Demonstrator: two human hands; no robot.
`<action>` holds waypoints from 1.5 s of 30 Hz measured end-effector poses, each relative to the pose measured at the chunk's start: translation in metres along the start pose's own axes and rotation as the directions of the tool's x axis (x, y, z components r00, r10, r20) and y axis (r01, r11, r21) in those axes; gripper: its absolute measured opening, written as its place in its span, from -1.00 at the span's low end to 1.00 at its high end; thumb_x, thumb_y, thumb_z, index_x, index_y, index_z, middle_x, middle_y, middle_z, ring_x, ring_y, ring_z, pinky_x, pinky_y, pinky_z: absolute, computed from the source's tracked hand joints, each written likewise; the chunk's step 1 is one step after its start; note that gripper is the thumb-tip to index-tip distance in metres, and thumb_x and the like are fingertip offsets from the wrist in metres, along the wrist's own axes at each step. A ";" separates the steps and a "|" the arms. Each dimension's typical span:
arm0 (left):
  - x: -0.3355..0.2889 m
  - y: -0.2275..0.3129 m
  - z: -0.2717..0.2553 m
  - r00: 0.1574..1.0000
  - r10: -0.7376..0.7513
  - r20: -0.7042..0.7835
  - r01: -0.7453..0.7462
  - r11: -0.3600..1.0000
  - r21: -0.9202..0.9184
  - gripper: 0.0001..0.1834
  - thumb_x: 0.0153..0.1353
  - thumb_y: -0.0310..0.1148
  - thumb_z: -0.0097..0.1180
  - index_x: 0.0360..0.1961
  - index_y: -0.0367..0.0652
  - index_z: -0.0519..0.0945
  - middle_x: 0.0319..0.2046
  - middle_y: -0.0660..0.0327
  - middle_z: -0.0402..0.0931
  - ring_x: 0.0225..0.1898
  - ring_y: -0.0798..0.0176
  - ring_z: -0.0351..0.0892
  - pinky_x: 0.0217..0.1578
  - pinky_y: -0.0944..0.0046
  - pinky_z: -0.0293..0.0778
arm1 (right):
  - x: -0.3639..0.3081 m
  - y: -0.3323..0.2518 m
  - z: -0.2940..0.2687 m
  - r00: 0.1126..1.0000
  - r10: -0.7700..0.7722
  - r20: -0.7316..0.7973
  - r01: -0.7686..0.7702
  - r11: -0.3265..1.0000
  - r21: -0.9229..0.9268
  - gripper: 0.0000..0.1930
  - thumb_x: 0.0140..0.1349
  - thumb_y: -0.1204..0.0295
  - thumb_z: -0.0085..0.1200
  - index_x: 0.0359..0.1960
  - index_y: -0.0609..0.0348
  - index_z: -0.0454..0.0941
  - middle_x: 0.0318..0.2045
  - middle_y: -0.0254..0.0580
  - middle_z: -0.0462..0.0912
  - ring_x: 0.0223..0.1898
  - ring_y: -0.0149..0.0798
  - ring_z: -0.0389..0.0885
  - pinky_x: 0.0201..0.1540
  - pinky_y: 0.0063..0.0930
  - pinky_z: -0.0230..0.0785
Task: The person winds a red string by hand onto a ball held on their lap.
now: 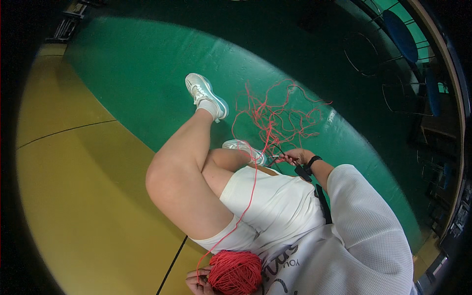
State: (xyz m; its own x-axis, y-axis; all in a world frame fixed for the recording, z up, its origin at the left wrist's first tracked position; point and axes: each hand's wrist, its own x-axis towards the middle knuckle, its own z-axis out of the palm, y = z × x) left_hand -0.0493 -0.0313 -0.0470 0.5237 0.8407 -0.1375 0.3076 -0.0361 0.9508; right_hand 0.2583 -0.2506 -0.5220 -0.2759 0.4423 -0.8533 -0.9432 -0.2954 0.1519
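At the lower edge, my left hand (197, 281) is closed against the side of a ball of red yarn (236, 272), which rests by my shirt. One red strand (252, 196) runs from the ball over my white shorts and up to a loose tangle of red yarn (275, 115) on the green floor. Beside the tangle's near end, my right hand (294, 157) has its fingers closed on a thin black cable, with a small pale piece at the fingertips. A black band circles that wrist, and a small black box (303, 172) hangs below it.
My legs are bent and crossed, with white shoes (209, 96) on the green floor (147, 64). Yellow flooring (83, 172) with dark seams lies to the left. Blue chairs (400, 37) with thin metal frames stand at the upper right. A dark area spans the top.
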 end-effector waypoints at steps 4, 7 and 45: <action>0.000 -0.004 -0.003 0.999 -0.049 -0.008 0.048 0.997 -0.064 -0.78 0.33 -0.47 0.05 -0.35 -0.19 0.24 -0.24 -0.05 0.51 -0.19 -0.04 0.62 -0.08 -0.04 0.58 | 0.003 0.002 -0.017 1.000 0.022 0.006 -0.021 0.996 -0.090 -0.74 0.52 0.25 -0.14 -0.25 0.08 0.55 -0.40 -0.39 0.68 -0.71 -0.64 0.29 -0.71 -0.74 0.18; 0.003 -0.002 -0.001 1.000 0.001 0.025 -0.001 1.000 -0.012 -0.77 0.32 -0.48 0.06 -0.36 -0.18 0.23 -0.25 -0.07 0.51 -0.19 -0.04 0.62 -0.07 -0.04 0.57 | 0.013 0.003 -0.026 0.995 0.025 0.092 -0.009 0.987 -0.162 -0.71 0.52 0.19 -0.16 -0.18 0.09 0.54 -0.25 -0.30 0.76 -0.69 -0.65 0.38 -0.70 -0.75 0.28; 0.008 0.017 -0.007 0.999 -0.034 0.022 0.031 0.994 0.109 -0.78 0.31 -0.51 0.05 -0.39 -0.18 0.25 -0.28 -0.04 0.50 -0.27 0.05 0.59 -0.20 0.16 0.52 | 0.050 0.003 0.006 0.900 -0.429 -0.078 0.091 0.360 -0.928 -0.75 0.27 0.33 0.03 -0.24 0.28 0.63 -0.38 -0.04 0.72 -0.49 -0.07 0.65 -0.50 -0.18 0.44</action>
State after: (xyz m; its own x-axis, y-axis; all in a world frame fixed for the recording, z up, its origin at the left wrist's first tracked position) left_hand -0.0452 -0.0214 -0.0302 0.5305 0.8293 -0.1754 0.4080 -0.0685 0.9104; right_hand 0.2409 -0.2249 -0.5611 0.1705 0.4588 -0.8721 -0.1933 -0.8523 -0.4861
